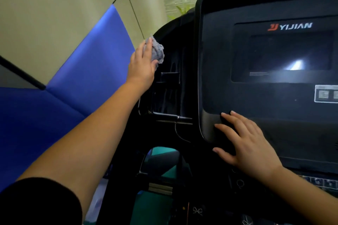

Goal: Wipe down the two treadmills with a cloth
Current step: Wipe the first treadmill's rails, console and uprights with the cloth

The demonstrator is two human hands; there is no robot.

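A black treadmill console (265, 97) with a dark screen and the brand YIJIAN fills the right side. My left hand (142, 65) reaches far forward and grips a crumpled grey cloth (157, 51), pressing it against the black housing (173, 42) to the left of and behind the console. My right hand (245, 144) lies flat with straight, spread fingers on the console's lower left corner. The palm side of the left hand is hidden against the cloth.
A beige wall with blue panels (87, 56) stands at the left. A chrome frame with a cable (164, 113) sits below the left hand. Teal flooring (157, 197) shows beneath the console. A button row (321, 182) lies at the lower right.
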